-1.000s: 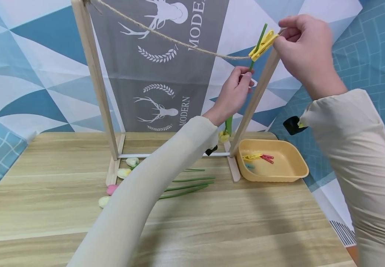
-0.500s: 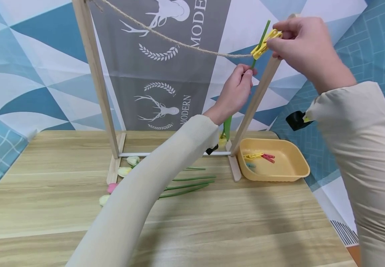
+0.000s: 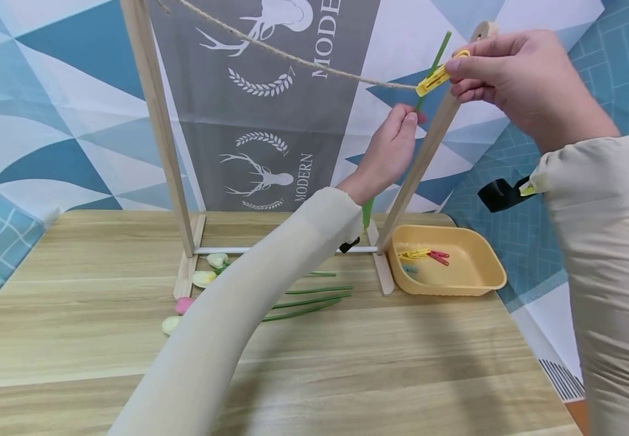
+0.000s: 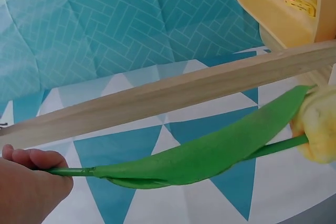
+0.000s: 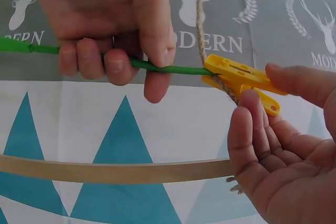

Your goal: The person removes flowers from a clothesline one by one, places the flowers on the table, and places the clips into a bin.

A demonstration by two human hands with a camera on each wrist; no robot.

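A yellow clothespin (image 5: 239,72) sits on the twine (image 3: 303,59) near its right end, its mouth at the green stem of a yellow tulip. My right hand (image 3: 532,85) pinches the clothespin's handles between thumb and fingers. Just below, my left hand (image 3: 387,148) grips the tulip stem (image 5: 184,70), with the fingers curled round it. The stem's cut end points up past the clothespin. In the left wrist view, the long leaf (image 4: 199,156) and the yellow bloom (image 4: 319,124) extend away from the left hand; the flower hangs head down.
The twine spans a wooden frame, whose right post (image 3: 420,160) stands just behind the hands. A yellow basin (image 3: 464,260) at its foot holds yellow, red and blue-green clothespins. Several tulips (image 3: 185,305) lie on the wooden table (image 3: 379,369), partly under the left sleeve.
My right hand has moved from beyond the clothespin's tail onto its handles and now pinches them. The clothespin has tilted flatter and shifted slightly right. My left hand keeps its grip on the stem.
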